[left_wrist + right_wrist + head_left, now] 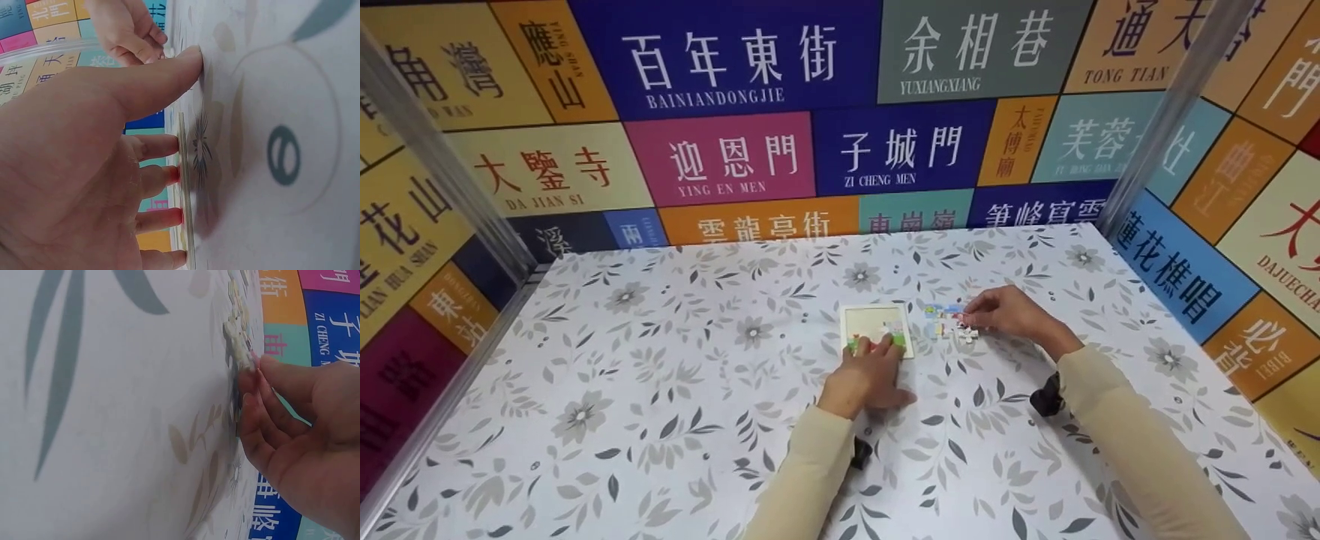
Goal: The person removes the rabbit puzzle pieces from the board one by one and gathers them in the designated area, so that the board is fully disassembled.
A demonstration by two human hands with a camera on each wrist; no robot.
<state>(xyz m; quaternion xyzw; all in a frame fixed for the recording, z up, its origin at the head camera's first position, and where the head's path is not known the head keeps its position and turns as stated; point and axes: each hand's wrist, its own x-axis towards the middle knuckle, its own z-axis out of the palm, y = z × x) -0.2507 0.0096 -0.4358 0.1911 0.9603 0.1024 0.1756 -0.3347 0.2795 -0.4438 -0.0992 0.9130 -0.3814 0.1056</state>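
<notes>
A square puzzle tray with a pale frame (908,334) lies on the table, its lower part filled with coloured pieces. My left hand (868,381) rests on it, fingertips pressing the filled part and thumb held out to the side; the left wrist view shows the fingers (160,216) against the thin board (186,225). Loose jigsaw pieces (941,328) lie just right of the tray. My right hand (1011,311) is at their right edge; in the right wrist view its thumb and fingers (270,399) pinch a small piece (253,361) beside the pile (237,340).
The table (675,420) has a white cover printed with grey leaves and flowers. Panels with coloured blocks of writing (735,161) stand along the back and both sides, with clear edging at the corners. A black strap piece (1046,396) is at my right wrist.
</notes>
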